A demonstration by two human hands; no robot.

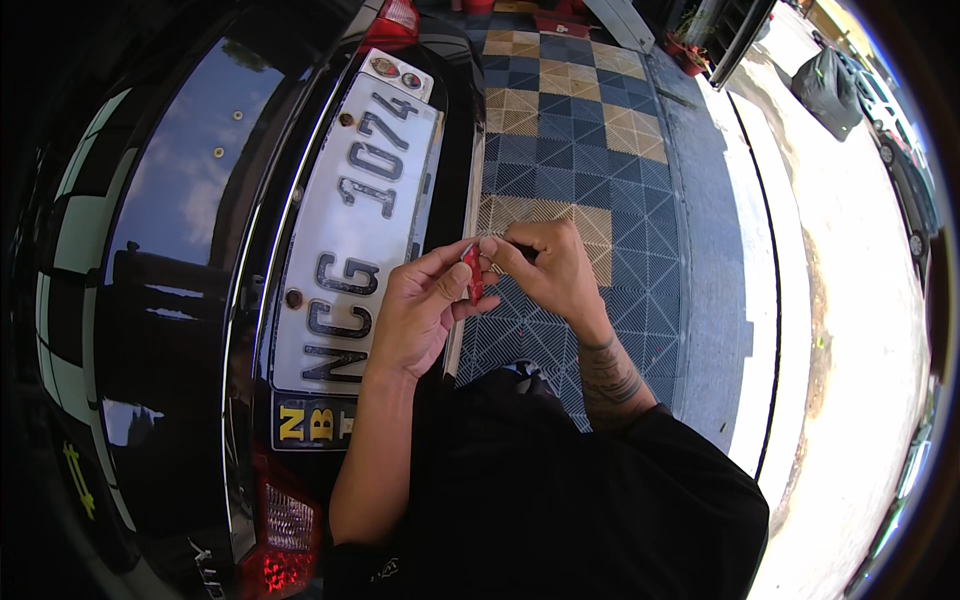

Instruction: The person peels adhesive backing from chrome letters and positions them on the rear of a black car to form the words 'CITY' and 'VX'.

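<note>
My left hand (420, 304) holds a small flat piece with a glossy red face (473, 274), pinched between thumb and fingers. The red looks like backing film on adhesive tape, with a thin pale edge along its upper side. My right hand (551, 266) meets it from the other side, thumb and forefinger pinched at the piece's top corner. What lies between those fingertips is too small to tell. Both hands are in front of the licence plate (352, 232) on the rear of a black car. Two small holes with brass-coloured rims (228, 134) show in the trunk lid (180, 195).
Tail lights (285, 532) flank the plate, and a chrome strip (259, 247) runs along the lid. Blue and tan interlocking tiles (570, 165) cover the floor beside the bumper. Farther off are potted plants (694, 60), a black garbage bag (827, 94) and parked cars (904, 195) along the sunlit road.
</note>
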